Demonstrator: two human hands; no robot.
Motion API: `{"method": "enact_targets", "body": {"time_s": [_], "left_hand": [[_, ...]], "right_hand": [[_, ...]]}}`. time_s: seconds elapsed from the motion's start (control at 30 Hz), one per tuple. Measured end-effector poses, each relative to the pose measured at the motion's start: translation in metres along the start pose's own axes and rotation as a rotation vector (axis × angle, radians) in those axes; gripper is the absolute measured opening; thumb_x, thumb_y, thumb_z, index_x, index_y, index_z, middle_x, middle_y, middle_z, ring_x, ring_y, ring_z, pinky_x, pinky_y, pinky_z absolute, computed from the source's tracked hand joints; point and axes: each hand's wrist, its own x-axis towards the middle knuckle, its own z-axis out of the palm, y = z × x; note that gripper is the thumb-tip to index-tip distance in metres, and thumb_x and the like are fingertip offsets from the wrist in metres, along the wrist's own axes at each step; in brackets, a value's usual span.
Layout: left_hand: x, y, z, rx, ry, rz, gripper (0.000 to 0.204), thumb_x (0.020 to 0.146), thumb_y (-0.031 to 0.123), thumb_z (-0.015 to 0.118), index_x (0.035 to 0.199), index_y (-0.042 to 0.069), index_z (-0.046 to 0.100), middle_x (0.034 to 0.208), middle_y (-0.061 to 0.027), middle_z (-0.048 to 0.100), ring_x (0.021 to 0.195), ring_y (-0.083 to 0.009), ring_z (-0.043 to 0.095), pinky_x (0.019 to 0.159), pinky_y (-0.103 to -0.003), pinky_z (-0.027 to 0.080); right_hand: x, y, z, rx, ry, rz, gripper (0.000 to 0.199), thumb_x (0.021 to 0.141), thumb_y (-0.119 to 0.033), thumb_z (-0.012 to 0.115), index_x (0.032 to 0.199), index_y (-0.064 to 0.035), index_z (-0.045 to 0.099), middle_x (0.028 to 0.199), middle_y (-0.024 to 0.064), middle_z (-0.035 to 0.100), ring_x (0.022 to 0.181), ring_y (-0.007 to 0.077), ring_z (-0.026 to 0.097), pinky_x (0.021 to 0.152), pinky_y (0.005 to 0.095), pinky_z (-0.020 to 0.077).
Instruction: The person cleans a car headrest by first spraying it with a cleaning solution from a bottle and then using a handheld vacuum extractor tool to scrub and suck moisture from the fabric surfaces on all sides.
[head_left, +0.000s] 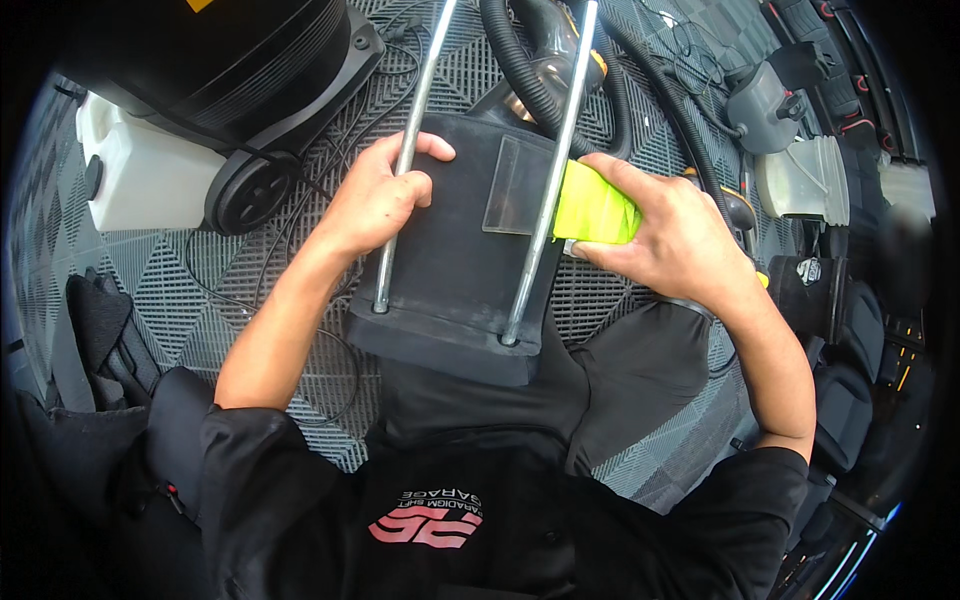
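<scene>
A black car headrest (455, 240) rests at my lap, its two metal posts (545, 190) rising from the near end and running away from me. My left hand (385, 200) is closed around the left post, with the thumb and index finger over the dark face. A bright yellow-green cloth (595, 205), folded into a pad, is gripped in my right hand (675, 225) at the headrest's right edge. Beside the right post, a clear rectangular plastic piece (515, 185) lies on the dark face. The right hand's other fingers are partly hidden.
A black vacuum-like machine (230, 70) stands far left by a white tank (150, 180). Black ribbed hoses (515, 65) and thin cables cross the grey tiled floor (190, 320). A translucent bucket (805, 180) and grey container (765, 110) are on the right, near car seats (855, 375).
</scene>
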Motion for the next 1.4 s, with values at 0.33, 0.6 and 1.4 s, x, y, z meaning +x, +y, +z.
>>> {"method": "enact_targets", "body": {"time_s": [0.33, 0.6, 1.4], "left_hand": [[-0.006, 0.004, -0.003, 0.098, 0.03, 0.021, 0.044, 0.07, 0.002, 0.055, 0.112, 0.005, 0.067, 0.073, 0.0061, 0.046, 0.065, -0.0043, 0.042, 0.059, -0.022, 0.035], [-0.018, 0.002, -0.004, 0.087, 0.119, 0.048, 0.044, 0.069, 0.001, 0.055, 0.112, 0.004, 0.067, 0.09, 0.003, 0.054, 0.074, -0.0043, 0.044, 0.067, -0.02, 0.039], [0.026, 0.028, 0.03, 0.057, 0.045, 0.291, 0.042, 0.075, 0.006, 0.057, 0.115, 0.006, 0.071, 0.069, 0.0087, 0.046, 0.06, -0.0014, 0.039, 0.057, -0.019, 0.034]], "right_hand": [[-0.01, 0.014, -0.005, 0.084, 0.001, 0.03, 0.069, 0.072, -0.02, 0.084, 0.134, -0.0043, 0.059, 0.101, 0.0207, 0.073, 0.092, 0.0396, 0.072, 0.083, 0.0419, 0.0565], [-0.034, 0.03, -0.009, 0.035, 0.068, -0.028, 0.07, 0.071, -0.027, 0.086, 0.134, -0.0098, 0.059, 0.1, 0.0188, 0.073, 0.092, 0.0381, 0.072, 0.08, 0.0439, 0.0579], [-0.041, 0.005, 0.013, -0.011, -0.034, -0.123, 0.079, 0.068, -0.021, 0.089, 0.137, -0.0039, 0.055, 0.103, 0.0189, 0.072, 0.087, 0.0377, 0.071, 0.074, 0.0424, 0.0581]]}}
